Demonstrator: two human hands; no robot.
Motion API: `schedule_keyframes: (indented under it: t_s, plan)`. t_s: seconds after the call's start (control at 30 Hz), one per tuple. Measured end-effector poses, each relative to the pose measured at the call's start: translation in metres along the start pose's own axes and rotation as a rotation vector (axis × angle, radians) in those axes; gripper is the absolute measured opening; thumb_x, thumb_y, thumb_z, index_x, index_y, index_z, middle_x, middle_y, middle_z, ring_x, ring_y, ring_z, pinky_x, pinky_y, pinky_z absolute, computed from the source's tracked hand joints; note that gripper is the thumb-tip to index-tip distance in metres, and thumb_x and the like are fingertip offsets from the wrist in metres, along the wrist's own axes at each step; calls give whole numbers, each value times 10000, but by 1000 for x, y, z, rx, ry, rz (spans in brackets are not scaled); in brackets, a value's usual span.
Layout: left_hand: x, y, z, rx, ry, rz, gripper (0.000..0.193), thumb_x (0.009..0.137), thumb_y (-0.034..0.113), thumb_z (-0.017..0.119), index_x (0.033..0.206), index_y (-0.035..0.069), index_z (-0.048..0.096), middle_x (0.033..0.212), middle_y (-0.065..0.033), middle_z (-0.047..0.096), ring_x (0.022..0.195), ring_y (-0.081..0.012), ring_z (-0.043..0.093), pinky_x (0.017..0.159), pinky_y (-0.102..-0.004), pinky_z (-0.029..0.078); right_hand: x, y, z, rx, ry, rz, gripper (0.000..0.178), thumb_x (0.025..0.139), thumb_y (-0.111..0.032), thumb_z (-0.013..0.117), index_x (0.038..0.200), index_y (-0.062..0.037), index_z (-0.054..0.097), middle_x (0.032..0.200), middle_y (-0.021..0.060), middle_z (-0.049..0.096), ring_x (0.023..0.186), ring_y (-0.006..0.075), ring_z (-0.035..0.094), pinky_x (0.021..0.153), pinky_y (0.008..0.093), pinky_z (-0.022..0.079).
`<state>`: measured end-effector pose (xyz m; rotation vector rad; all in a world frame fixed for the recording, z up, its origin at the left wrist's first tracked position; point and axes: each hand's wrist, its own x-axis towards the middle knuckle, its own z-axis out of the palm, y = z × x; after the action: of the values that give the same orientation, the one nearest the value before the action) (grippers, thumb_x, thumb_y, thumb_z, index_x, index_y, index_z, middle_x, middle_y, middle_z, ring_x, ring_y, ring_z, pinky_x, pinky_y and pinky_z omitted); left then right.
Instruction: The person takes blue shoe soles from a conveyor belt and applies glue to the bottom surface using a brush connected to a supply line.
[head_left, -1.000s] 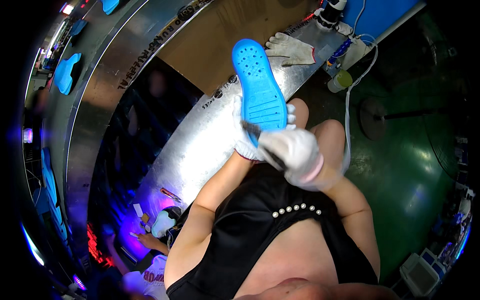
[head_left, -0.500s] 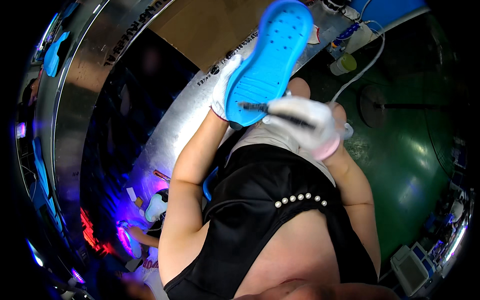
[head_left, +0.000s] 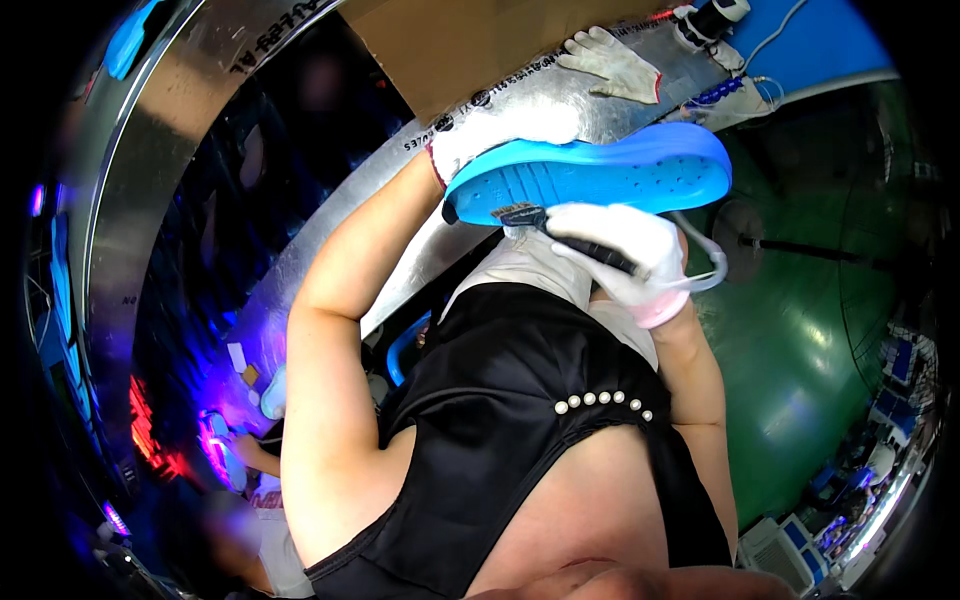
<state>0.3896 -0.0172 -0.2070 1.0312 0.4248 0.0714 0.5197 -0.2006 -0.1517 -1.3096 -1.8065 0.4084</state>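
A bright blue shoe sole lies tilted on its side in the air, its perforated inner face toward me. My left hand, in a white knit glove, is closed round the sole's far edge near the heel end. My right hand, gloved in white too, grips a black-handled brush. The bristles are at the near edge of the sole; whether they touch it I cannot tell. A pale, translucent hose loops beside my right wrist.
Beyond my hands runs a metal workbench with a loose white glove on it. Brown cardboard stands along its far side. A co-worker's hand is at lower left under purple light. A round dark base stands on the green floor.
The sole has swung from nearly upright to lying sideways, its toe end now to the right. My right hand and brush have stayed near the heel end. The loose glove has come into fuller view.
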Motion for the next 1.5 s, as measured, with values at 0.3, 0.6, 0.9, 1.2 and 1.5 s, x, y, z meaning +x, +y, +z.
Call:
schedule_keyframes:
  t_s: [0.3, 0.6, 0.9, 1.2, 1.5]
  plan:
    - [10, -8, -52, 751, -322, 582, 407, 949, 236, 460, 1340, 137, 515, 1412, -126, 437, 1316, -280, 407, 1101, -389, 318, -6, 0, -11, -241, -116, -93, 284, 689, -78, 661, 971, -99, 690, 953, 74, 700, 689, 217, 642, 612, 297, 514]
    - [-12, 17, -45, 746, -251, 658, 390, 945, 204, 479, 1320, 111, 535, 1353, -130, 501, 1265, -293, 471, 1075, -390, 371, 2, -23, -28, -384, -220, -70, 277, 690, -123, 679, 962, -73, 694, 985, 97, 698, 704, 240, 648, 632, 295, 520]
    - [-18, 21, -61, 893, -211, 843, 403, 922, 161, 516, 1323, 121, 527, 1361, -124, 487, 1255, -282, 479, 1052, -370, 393, 4, -16, -40, -418, -96, -219, 230, 675, -52, 708, 904, -73, 704, 966, 117, 706, 559, 199, 572, 516, 271, 466]
    - [-16, -2, 26, -587, -129, 133, 681, 897, 548, 481, 1348, 39, 442, 1262, -260, 512, 1050, -426, 572, 861, -551, 494, 15, -9, -29, 36, 206, 62, 188, 666, 5, 742, 843, -23, 687, 810, 94, 691, 651, 181, 604, 609, 286, 473]
    - [-44, -19, 47, -1170, -45, 436, 699, 895, 561, 473, 1317, 3, 454, 1151, -270, 587, 988, -403, 607, 903, -482, 494, 10, -18, 5, -48, 236, -190, 259, 643, 47, 762, 878, -17, 673, 870, 130, 681, 698, 252, 629, 632, 325, 495]
